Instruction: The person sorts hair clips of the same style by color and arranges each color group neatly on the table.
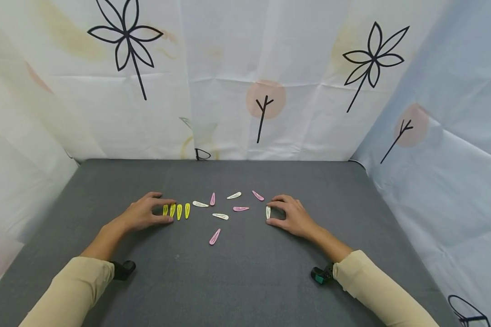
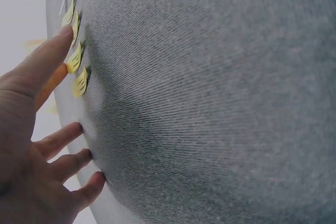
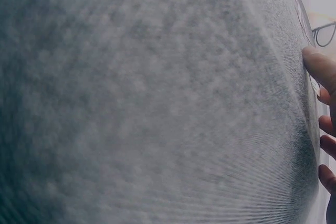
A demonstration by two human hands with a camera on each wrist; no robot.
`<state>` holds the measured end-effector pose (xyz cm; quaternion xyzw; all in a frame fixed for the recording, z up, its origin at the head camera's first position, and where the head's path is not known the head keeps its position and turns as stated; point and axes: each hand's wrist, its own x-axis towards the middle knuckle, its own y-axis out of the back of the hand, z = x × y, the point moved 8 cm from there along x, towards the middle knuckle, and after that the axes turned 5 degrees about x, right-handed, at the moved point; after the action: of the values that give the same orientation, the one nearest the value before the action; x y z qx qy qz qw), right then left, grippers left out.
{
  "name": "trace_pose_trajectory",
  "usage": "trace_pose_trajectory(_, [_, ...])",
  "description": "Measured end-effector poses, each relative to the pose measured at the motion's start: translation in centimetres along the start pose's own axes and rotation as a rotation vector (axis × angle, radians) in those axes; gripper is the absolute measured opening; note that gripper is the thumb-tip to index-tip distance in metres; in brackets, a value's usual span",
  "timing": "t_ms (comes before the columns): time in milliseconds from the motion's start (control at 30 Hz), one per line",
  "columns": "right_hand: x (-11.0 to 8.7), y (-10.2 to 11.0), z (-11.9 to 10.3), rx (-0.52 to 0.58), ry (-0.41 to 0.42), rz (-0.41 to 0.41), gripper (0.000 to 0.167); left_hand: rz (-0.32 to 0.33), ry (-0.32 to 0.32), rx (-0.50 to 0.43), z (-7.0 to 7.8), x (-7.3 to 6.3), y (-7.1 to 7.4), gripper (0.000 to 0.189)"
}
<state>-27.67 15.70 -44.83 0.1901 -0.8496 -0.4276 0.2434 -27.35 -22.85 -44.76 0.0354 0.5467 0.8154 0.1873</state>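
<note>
The right hand [image 1: 290, 214] pinches a white clip [image 1: 268, 212] end to end; the left hand [image 1: 147, 212] pinches a yellow clip [image 1: 172, 210], others beside it. Between both hands, pink clips [image 1: 241, 209] lie scattered. These look light, stiff, probably slick; opposite ends offer the surest hold.

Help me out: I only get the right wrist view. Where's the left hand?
Observer: The head view shows the left hand at a row of yellow clips.
Operator: How many in that row?
Observer: Four, side by side.
Operator: Any pink ones between that row and the right hand?
Observer: Yes, four pink clips lie scattered there.
</note>
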Motion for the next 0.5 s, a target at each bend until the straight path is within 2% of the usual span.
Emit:
trace_pose_trajectory(267, [0.1, 0.0, 0.1, 0.010, -0.012, -0.001, 0.047, 0.032, -0.004, -0.033, -0.2, 0.0, 0.3, 0.062])
trace_pose_trajectory(367, [0.1, 0.0, 0.3, 0.017, -0.015, 0.001, 0.047, 0.078, -0.003, -0.026, 0.1, 0.2, 0.6, 0.059])
trace_pose_trajectory(500, [0.1, -0.1, 0.4, 0.026, -0.009, 0.006, 0.047, 0.183, 0.017, 0.039, 1.2, 0.4, 0.6, 0.055])
